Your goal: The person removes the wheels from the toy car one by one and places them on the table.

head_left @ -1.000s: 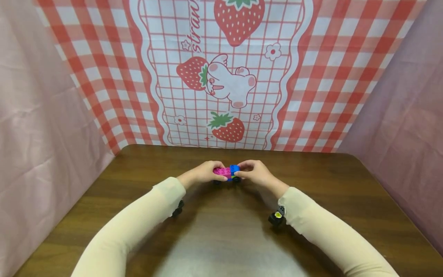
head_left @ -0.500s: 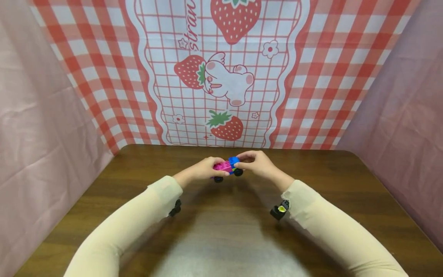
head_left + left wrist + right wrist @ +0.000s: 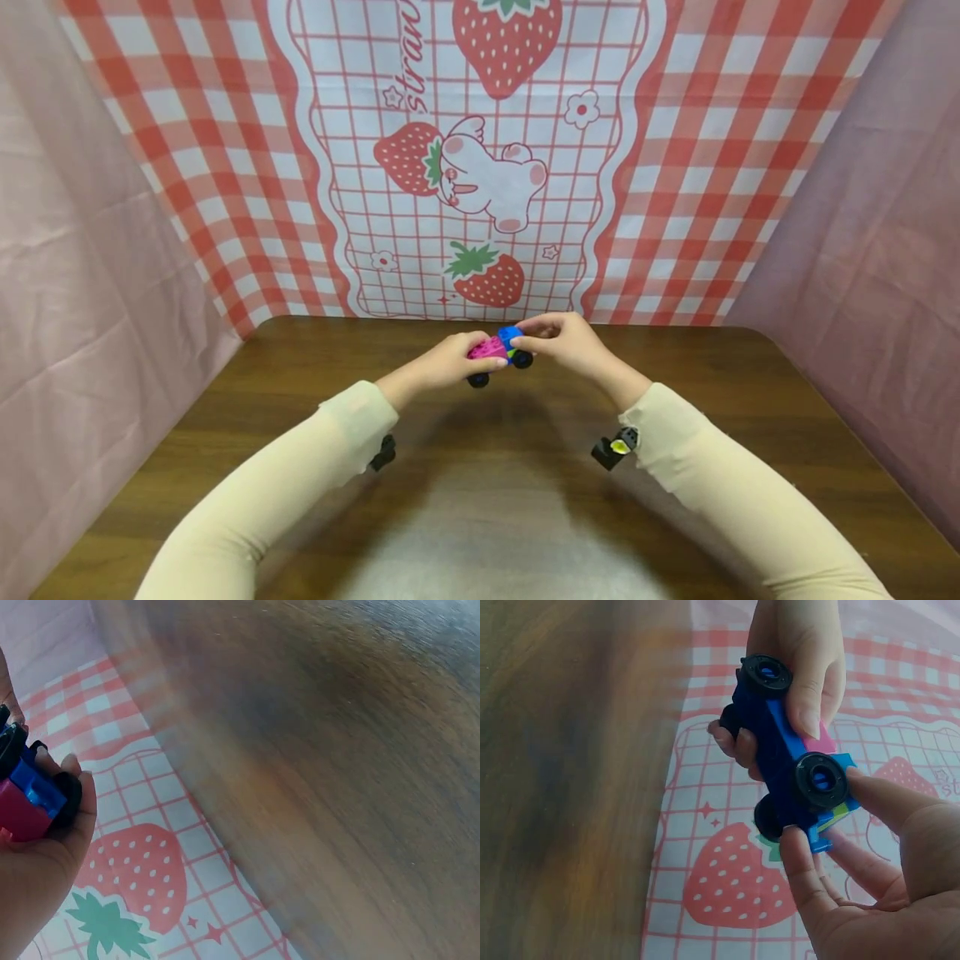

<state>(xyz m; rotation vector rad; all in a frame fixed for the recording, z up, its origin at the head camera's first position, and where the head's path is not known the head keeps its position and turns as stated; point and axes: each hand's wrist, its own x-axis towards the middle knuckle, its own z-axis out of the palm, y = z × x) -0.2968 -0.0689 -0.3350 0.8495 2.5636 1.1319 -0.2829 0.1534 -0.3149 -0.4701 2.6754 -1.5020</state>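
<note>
A toy car (image 3: 489,350) built of bricks hangs over the table between both hands, its right end tilted up. It has a blue chassis (image 3: 776,754), black wheels (image 3: 821,781), a pink studded brick (image 3: 24,812) on top, and a blue brick (image 3: 511,335) with a lime-green piece below it at the right end. My left hand (image 3: 444,362) grips the car around the pink part, thumb along the near side. With thumb and fingertips, my right hand (image 3: 576,346) pinches the blue end. In the right wrist view, the car's underside faces the camera.
The brown wooden table (image 3: 480,517) spreads below the hands. A red-and-white checked cloth (image 3: 480,208) with strawberry prints hangs at its back edge. Pink curtains (image 3: 97,275) hang at both sides. Black wrist cameras (image 3: 613,448) sit under the cuffs.
Both hands have raised the toy car from close to the table. The right hand has risen more, so the car's blue end now tilts up and more wheel shows.
</note>
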